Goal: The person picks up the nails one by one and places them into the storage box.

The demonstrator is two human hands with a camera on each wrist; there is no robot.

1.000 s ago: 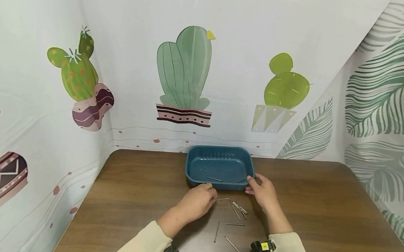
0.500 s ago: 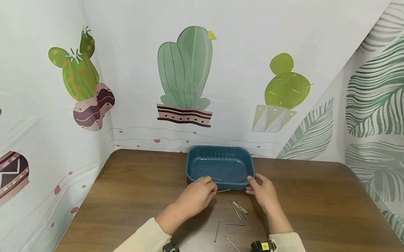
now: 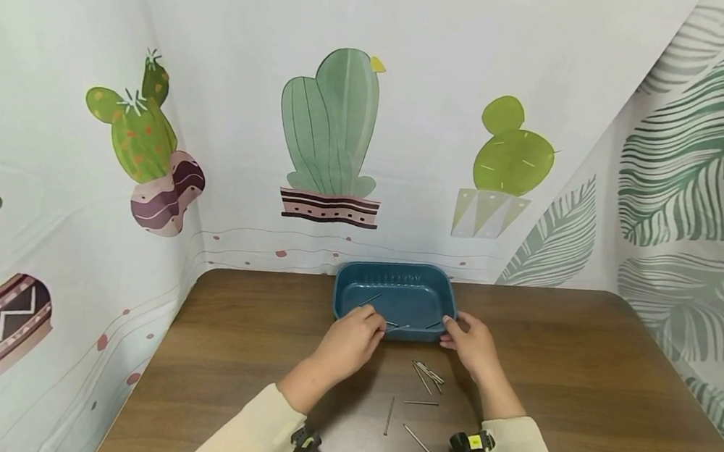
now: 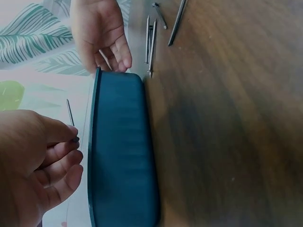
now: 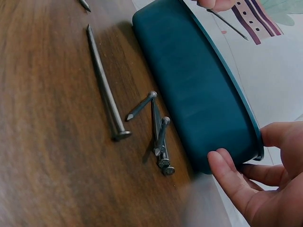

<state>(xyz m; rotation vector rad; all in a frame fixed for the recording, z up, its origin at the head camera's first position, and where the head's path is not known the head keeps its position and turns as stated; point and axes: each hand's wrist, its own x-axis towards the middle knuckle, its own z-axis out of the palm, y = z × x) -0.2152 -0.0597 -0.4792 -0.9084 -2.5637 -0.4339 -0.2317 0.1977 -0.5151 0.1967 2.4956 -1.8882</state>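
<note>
My left hand (image 3: 351, 340) pinches a nail (image 4: 70, 112) near its head, between thumb and fingertips. It is over the front rim of a blue plastic tray (image 3: 407, 297), and the nail points rightward across the opening. At the tray's front right corner my right hand (image 3: 473, 347) grips the rim and wall, thumb on one side and fingers on the other, as the right wrist view shows. Inside the tray lie a few loose nails, one (image 3: 371, 300) at the left and another (image 3: 434, 325) near the right corner.
On the wooden table (image 3: 581, 393), a small pile of nails (image 3: 429, 375) lies before the tray. Closer to me are three separate nails, one of them slanting (image 3: 417, 440). A cactus-print cloth (image 3: 408, 150) hangs behind the table's back edge.
My left hand has lifted the nail from in front of the tray and carried it forward over the front rim. The right hand has stayed at the tray's corner.
</note>
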